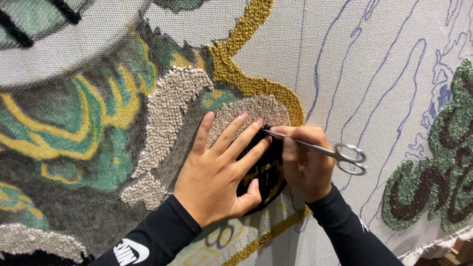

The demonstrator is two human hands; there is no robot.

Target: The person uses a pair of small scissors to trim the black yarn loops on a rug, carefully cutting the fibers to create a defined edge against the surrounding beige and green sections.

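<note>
Left hand point(217, 172) lies flat, fingers spread, grip released, pressing the tufted rug canvas point(345, 59). Right hand point(303, 165) grasps steel scissors point(320, 149), tips at the black tufted patch point(268, 170) between both hands.

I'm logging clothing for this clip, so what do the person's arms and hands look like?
Both arms wear snug black long sleeves to the wrists. The left sleeve carries a white logo; the right sleeve a small white mark. The left hand and right hand are bare: no gloves or rings.
</note>
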